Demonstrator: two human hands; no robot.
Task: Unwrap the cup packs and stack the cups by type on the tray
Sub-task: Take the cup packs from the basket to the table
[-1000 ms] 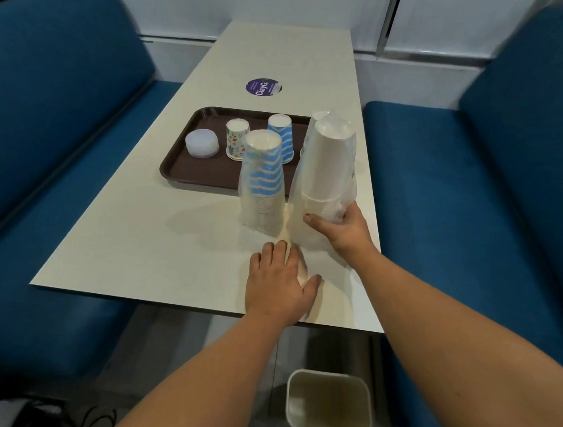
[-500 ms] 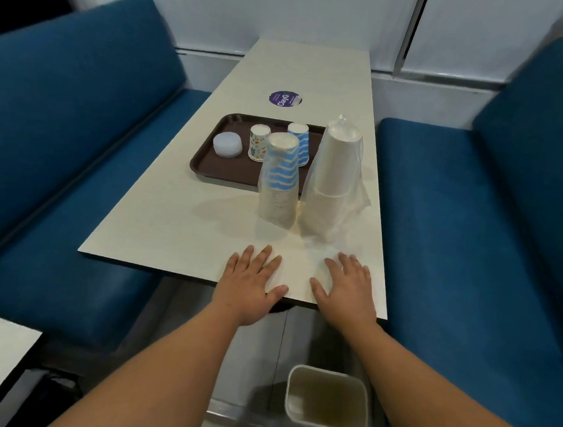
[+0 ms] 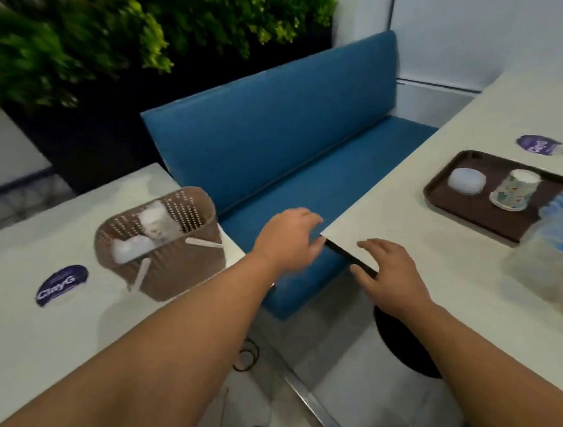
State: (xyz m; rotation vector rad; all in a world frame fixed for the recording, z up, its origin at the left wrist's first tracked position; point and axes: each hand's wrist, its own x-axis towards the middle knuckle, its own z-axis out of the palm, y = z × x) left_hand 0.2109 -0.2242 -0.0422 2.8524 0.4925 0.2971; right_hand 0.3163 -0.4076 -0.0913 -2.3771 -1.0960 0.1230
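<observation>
The left hand (image 3: 288,238) is hanging over the blue padded bench (image 3: 289,161), just beside the near left corner of the cream rectangular table (image 3: 436,228). Its fingers are bending loosely downward and they are grasping nothing. The right hand (image 3: 389,274) is lying palm down on the near edge of this table, with the fingers spread and relaxed; it is also holding nothing, and the thumb is reaching over the dark edge of the tabletop.

The dark brown plastic tray (image 3: 470,203) is sitting on the right part of the table, far from both hands. On it, a small round translucent white lid stack (image 3: 466,180) is lying at the left side, and a paper cup with colourful printed pattern (image 3: 514,189) is standing upside down just to the right of it. At the right border of the view, near the tray's near right corner, the wrapped pack of blue-striped cups (image 3: 556,240) is showing only partly and it is blurred, so I cannot tell if the wrap is opened. A round purple sticker (image 3: 541,145) is lying on the table beyond the tray.

On the left, a second cream table (image 3: 39,331) is carrying a brown perforated plastic basket (image 3: 161,243) with white crumpled things inside and a second purple sticker with the word ClayG (image 3: 62,285) near it. Green plants (image 3: 87,30) are standing behind the bench, at the far left.
</observation>
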